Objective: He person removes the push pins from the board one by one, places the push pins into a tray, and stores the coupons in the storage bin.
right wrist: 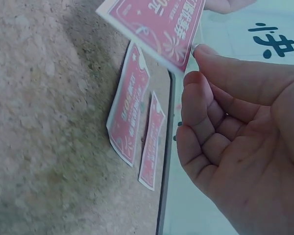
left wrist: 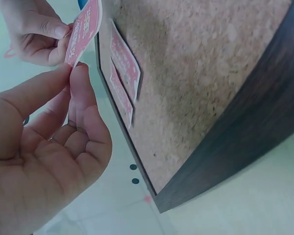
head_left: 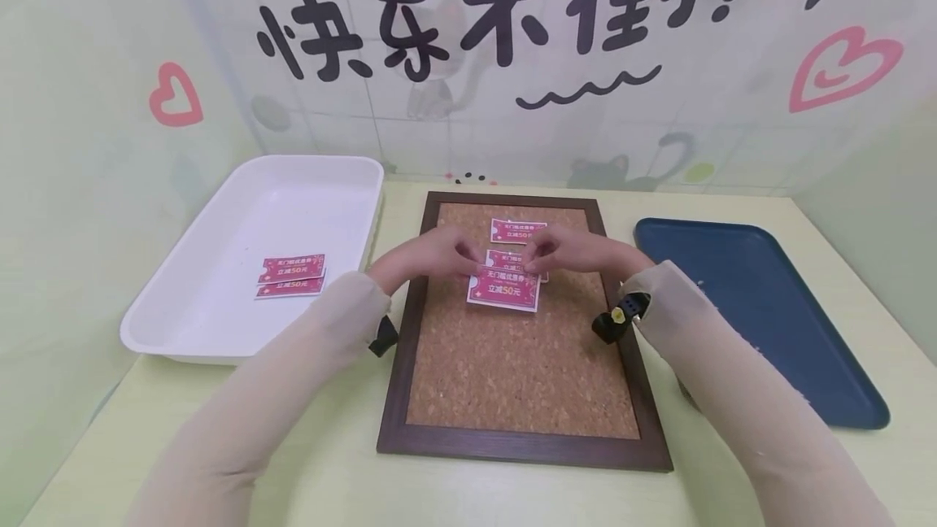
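A pink coupon [head_left: 503, 289] with a white border is held above the cork board [head_left: 520, 372]. By its upper left corner my left hand [head_left: 437, 254] pinches it between thumb and forefinger. My right hand [head_left: 574, 250] has thumb and forefinger at the upper right corner, and a small shiny bit shows by the thumb in the right wrist view. Two more coupons lie on the cork beyond: an upper one [head_left: 512, 231], partly covered by the right hand, and a lower one [right wrist: 130, 107], partly hidden behind the held coupon in the head view.
To the left stands a white tray [head_left: 252, 210] with two overlapping coupons [head_left: 291, 271] in it. A dark blue tray [head_left: 776, 332] lies at the right, partly behind the right sleeve. The board's dark brown frame [head_left: 527, 447] borders the cork. A printed wall [head_left: 468, 120] rises behind the table.
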The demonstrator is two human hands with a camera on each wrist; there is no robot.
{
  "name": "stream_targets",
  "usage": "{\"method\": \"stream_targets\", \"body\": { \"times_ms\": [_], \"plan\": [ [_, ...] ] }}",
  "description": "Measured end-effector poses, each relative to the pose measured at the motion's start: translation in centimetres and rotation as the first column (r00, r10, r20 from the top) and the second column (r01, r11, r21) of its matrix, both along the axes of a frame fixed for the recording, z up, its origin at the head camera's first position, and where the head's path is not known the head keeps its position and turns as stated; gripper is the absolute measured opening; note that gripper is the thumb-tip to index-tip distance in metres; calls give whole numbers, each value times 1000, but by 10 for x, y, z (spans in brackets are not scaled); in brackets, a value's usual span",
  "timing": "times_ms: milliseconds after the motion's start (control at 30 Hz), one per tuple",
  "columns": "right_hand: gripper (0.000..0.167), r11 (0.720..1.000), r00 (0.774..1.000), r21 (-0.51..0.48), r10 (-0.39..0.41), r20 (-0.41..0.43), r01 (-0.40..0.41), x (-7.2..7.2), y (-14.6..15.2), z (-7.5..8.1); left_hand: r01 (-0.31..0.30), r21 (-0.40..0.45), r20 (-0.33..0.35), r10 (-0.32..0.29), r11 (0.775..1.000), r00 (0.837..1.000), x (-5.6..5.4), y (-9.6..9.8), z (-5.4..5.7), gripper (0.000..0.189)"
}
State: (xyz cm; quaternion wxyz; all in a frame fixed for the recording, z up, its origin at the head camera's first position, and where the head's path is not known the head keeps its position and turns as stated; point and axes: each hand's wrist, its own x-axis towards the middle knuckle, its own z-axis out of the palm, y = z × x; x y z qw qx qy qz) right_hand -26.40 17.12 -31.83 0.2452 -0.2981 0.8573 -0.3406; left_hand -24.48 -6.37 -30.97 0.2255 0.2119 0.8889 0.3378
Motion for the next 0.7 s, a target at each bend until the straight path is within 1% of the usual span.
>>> {"method": "stream_targets", "body": {
  "times_ms": [200,267,533,700],
  "plan": [
    [9,1000,1000,-24,7,-29,-8,4,5,7,-20,6,8,20,1000,1000,2,-10,9,14],
    [9,1000,999,-22,4,-36,-5,5,8,8,-17,12,5,17,1000,1000,3,-13,11,14],
    [12,1000,997,-8,3,-81,-4,6,20,9,8,16,-49,-7,1000,999,9,-28,24,16],
    [11,1000,994,7,-13,-108,14,9,30,9,11,53,-43,-8,999,999,11,-39,30,17]
  ]
}}
